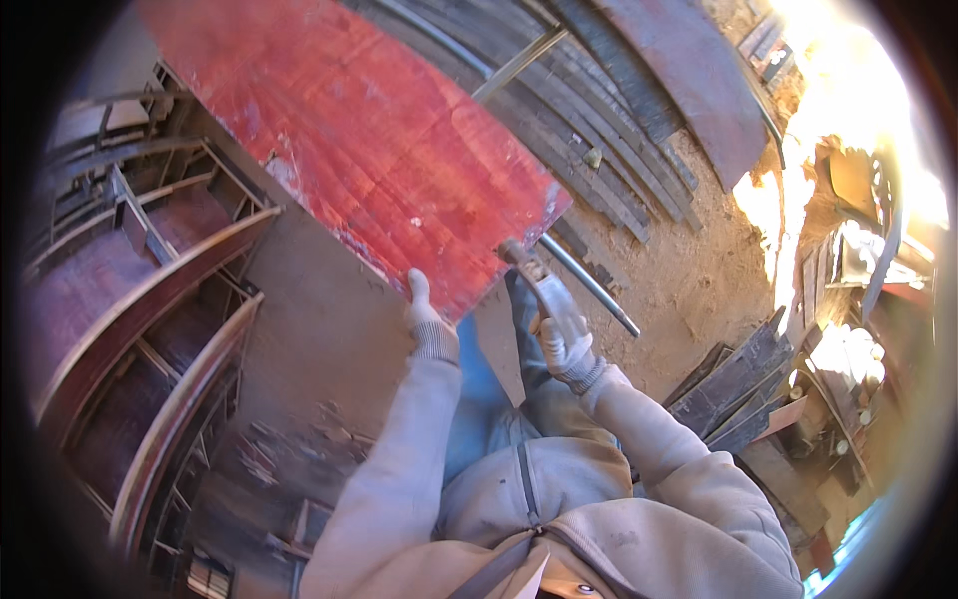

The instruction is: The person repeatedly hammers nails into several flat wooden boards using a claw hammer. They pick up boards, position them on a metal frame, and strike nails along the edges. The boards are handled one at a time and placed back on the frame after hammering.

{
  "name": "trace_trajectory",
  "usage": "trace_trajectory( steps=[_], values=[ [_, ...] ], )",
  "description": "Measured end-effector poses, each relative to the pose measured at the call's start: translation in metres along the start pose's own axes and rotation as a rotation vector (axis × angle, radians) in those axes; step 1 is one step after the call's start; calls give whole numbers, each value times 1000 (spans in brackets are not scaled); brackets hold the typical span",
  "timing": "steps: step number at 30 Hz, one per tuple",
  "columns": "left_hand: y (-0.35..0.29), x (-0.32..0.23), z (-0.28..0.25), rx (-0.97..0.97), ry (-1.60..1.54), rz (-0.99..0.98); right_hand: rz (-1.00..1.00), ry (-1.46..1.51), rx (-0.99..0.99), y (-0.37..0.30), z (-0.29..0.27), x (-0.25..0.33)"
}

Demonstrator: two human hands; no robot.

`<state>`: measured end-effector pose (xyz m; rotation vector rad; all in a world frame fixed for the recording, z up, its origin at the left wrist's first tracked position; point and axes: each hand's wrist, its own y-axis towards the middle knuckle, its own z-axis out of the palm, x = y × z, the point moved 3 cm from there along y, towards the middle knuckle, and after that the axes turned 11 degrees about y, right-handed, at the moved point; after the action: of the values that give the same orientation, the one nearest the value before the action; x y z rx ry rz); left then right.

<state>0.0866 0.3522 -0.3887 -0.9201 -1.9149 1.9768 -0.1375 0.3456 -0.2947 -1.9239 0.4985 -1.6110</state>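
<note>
A large red plywood board (369, 140) stands tilted in front of me, its lower edge near my legs. My left hand (427, 317), in a white glove, grips that lower edge. My right hand (561, 334), also gloved, is closed around the handle of a hammer (527, 268), whose rusty head sits at the board's lower right edge. My grey sleeves and blue trousers fill the lower middle.
A metal pipe (589, 285) lies on the sandy ground behind the board. Dark planks (589, 130) are stacked at the top. Curved wooden formwork frames (150, 339) stand on the left. Scrap boards (738, 389) lie on the right, with bright sun glare beyond.
</note>
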Motion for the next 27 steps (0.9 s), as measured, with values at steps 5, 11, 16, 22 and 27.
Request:
trace_trajectory(
  steps=[5, 11, 16, 22, 27],
  values=[
    [-39, -28, 5, 122, 152, 110, 377, 196, -149, -22, -12, 28],
    [-125, -66, -9, 185, 114, 151, 278, 996, -318, -54, 2, 66],
    [-188, -97, 14, 290, 168, 248, 95, 1574, 23, -27, 43, 88],
    [-248, -147, 12, 306, 262, 167, 63, 1470, 65, -20, 70, 109],
    [-268, -176, 10, 450, 225, 263, -61, 1450, 69, -19, 92, 122]
  ],
)
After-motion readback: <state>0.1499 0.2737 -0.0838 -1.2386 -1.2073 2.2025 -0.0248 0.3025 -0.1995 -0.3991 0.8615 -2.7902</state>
